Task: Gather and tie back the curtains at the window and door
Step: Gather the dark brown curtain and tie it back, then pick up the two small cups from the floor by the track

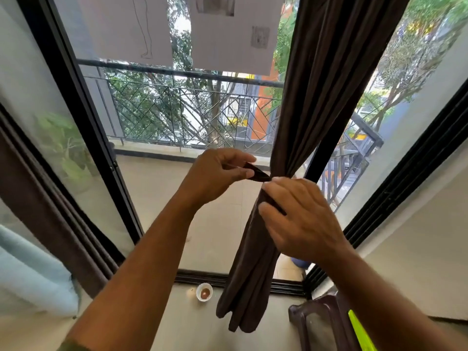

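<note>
From the head view, two curtains show: a dark brown curtain (326, 79) gathered into one bunch right of centre, and a second brown curtain (48, 198) hanging in folds along the left frame. Two hands work at the bunch's narrowest point, and two paper sheets (235, 34) are stuck high on the glass.

The left hand (215, 173) pinches the end of a dark tie strip (257, 172) between thumb and curled fingers, drawing it out leftward from the bunch. The right hand (301, 219) has its fingers curled around the gathered cloth just below the tie, thumb pressed on the front.

The bunch hangs in front of the open doorway, its lower end free above the black door track (202, 276). Left of it the opening gives bare room out to the balcony railing (190, 110). One small white bowl (204, 293) sits on the floor near the track, and one dark chair (319, 323) stands at lower right, close beside the curtain's tail.

The cloth is matte, dark brown, finely pleated above the tie and loosely folded below.
</note>
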